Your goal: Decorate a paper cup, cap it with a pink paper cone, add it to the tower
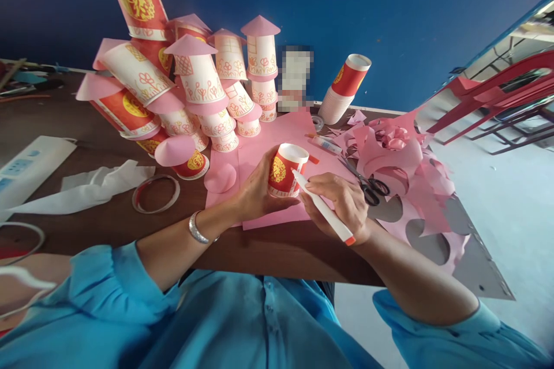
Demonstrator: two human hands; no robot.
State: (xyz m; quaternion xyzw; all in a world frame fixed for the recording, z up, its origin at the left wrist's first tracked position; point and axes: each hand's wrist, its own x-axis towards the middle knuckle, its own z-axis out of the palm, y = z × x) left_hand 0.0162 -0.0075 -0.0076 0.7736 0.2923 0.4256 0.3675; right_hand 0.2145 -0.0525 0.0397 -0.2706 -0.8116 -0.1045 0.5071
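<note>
My left hand grips a red paper cup with a gold emblem, holding it tilted over a pink paper sheet. My right hand holds a white marker with an orange end, its tip touching the cup's side. The marker's orange cap lies on the pink sheet just behind the cup. Black-handled scissors lie right of my right hand.
A tower of decorated paper cups with pink cone roofs stands at the back left. A stack of red cups leans at the back. Pink paper scraps cover the right side. A tape ring and white plastic lie left.
</note>
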